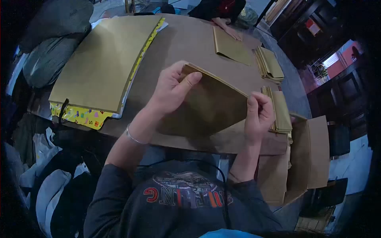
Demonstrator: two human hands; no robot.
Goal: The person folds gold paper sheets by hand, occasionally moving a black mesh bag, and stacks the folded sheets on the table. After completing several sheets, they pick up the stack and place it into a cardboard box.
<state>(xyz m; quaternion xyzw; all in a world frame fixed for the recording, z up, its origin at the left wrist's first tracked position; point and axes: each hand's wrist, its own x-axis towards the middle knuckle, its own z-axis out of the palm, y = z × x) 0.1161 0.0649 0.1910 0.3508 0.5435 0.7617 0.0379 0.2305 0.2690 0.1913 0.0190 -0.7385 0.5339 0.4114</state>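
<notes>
A folded sheet of brown kraft paper [214, 101] is held up in front of me, tilted, over the near edge of the table. My left hand [173, 86] pinches its upper left corner, with the thumb on the side facing me. At the right end of the same top edge, my right hand [258, 114] is closed on the other corner, its fingers curled. The layers of the fold show along that edge. Close to my right hand lies a bundle of folded brown sheets [281, 113].
Large flat brown sheets [107, 51] lie on a yellow patterned sheet [81, 115] at the left of the table [170, 43]. Another person's hand [233, 33] rests on a folded sheet [230, 47]. A second folded bundle [272, 63] sits far right; an open cardboard box [317, 146] stands beside the table.
</notes>
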